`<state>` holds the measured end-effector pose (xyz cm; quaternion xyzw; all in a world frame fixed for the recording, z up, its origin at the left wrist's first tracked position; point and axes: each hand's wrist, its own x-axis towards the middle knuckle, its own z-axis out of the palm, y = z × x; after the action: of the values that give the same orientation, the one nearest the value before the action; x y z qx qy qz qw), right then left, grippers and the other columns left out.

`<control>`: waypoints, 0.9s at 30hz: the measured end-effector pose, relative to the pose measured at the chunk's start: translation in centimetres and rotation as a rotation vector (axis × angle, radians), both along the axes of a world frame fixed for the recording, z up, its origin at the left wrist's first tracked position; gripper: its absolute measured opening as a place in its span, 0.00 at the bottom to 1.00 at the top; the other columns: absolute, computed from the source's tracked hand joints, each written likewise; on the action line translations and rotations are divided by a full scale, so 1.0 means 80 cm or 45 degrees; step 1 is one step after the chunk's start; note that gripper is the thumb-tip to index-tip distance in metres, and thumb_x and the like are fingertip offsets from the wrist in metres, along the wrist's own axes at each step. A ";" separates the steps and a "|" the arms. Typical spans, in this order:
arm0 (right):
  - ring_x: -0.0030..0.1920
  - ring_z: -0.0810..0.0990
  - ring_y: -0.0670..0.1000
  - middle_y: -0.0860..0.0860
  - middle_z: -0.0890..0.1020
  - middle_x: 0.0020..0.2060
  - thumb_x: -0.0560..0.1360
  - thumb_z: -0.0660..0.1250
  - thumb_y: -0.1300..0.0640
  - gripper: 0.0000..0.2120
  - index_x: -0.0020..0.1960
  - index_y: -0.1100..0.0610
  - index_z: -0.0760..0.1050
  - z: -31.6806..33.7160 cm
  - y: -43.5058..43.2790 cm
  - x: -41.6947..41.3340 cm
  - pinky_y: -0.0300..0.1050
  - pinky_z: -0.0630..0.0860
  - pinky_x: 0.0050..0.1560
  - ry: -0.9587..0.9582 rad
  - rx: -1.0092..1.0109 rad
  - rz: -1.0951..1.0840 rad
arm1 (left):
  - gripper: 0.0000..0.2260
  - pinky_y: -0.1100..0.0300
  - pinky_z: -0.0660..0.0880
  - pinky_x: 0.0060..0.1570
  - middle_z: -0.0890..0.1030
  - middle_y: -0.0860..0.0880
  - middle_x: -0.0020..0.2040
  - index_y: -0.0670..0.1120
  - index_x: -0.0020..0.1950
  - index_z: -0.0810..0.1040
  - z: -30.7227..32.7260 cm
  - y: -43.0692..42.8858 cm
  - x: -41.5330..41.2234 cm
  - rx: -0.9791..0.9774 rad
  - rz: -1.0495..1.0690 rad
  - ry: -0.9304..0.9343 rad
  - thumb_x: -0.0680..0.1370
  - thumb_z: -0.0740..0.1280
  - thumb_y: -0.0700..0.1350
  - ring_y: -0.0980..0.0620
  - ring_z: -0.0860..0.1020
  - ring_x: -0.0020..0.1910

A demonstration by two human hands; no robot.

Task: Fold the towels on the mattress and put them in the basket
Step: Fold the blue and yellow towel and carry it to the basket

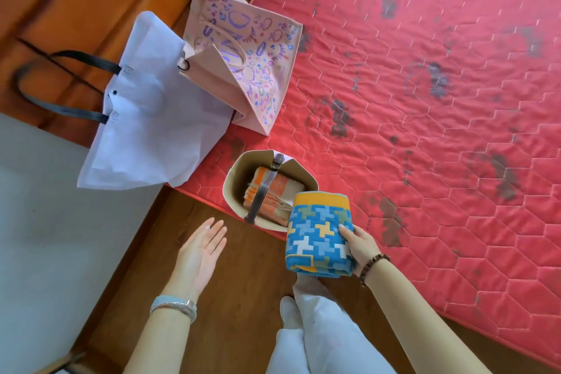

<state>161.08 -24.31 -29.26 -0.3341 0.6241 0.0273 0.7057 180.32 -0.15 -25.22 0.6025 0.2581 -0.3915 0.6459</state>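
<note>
Towel (pixel 318 240), blue, folded, clamped in R grip (pixel 359 247) lower centre, overlapping basket (pixel 236 179) rim. L grip (pixel 202 247) flat, palm up, spread apart, below-left of basket.

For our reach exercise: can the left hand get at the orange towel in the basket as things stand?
Probably yes: the left hand is open and beside the basket; only the strap crosses above the orange towel.

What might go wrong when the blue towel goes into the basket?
The strap across the basket could catch the blue towel. Only the right hand grips it, by one side, so the folds may flop open. The basket sits at the mattress corner; a push might tip it off.
</note>
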 end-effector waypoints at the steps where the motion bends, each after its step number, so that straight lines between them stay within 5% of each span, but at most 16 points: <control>1: 0.53 0.83 0.63 0.62 0.82 0.54 0.80 0.64 0.58 0.11 0.61 0.61 0.73 -0.004 -0.007 0.007 0.64 0.78 0.56 0.014 0.011 0.017 | 0.13 0.48 0.63 0.75 0.74 0.44 0.70 0.47 0.68 0.72 -0.001 -0.005 0.010 -0.006 0.027 0.010 0.85 0.57 0.47 0.45 0.72 0.71; 9: 0.44 0.83 0.58 0.60 0.83 0.48 0.81 0.63 0.56 0.05 0.49 0.57 0.75 -0.022 -0.037 0.058 0.55 0.82 0.44 0.111 0.029 0.197 | 0.12 0.48 0.67 0.73 0.75 0.43 0.69 0.45 0.68 0.71 -0.025 -0.028 0.057 -0.008 0.016 0.008 0.85 0.59 0.44 0.44 0.73 0.68; 13: 0.48 0.84 0.61 0.60 0.84 0.51 0.80 0.63 0.55 0.06 0.50 0.58 0.75 -0.033 -0.043 0.087 0.61 0.80 0.53 0.121 0.065 0.270 | 0.15 0.47 0.70 0.69 0.75 0.44 0.67 0.45 0.70 0.70 -0.044 -0.042 0.074 -0.013 -0.075 0.046 0.84 0.61 0.46 0.44 0.75 0.66; 22: 0.51 0.84 0.60 0.58 0.85 0.50 0.79 0.65 0.51 0.13 0.59 0.57 0.76 -0.056 -0.062 0.134 0.63 0.79 0.55 0.157 0.079 0.551 | 0.21 0.48 0.75 0.63 0.73 0.38 0.70 0.41 0.75 0.67 -0.093 -0.081 0.104 0.003 -0.226 0.219 0.82 0.64 0.43 0.41 0.75 0.67; 27: 0.35 0.85 0.52 0.56 0.85 0.43 0.79 0.66 0.54 0.09 0.55 0.58 0.77 -0.061 -0.066 0.160 0.47 0.83 0.34 0.070 0.204 0.686 | 0.07 0.45 0.76 0.61 0.74 0.35 0.67 0.44 0.60 0.74 -0.114 -0.108 0.113 -0.004 -0.353 0.313 0.83 0.64 0.43 0.36 0.74 0.67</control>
<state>173.88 -29.56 -34.14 -0.4302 0.5277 0.2722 0.6800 189.37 -8.77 -34.35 0.5790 0.2490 -0.5479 0.5501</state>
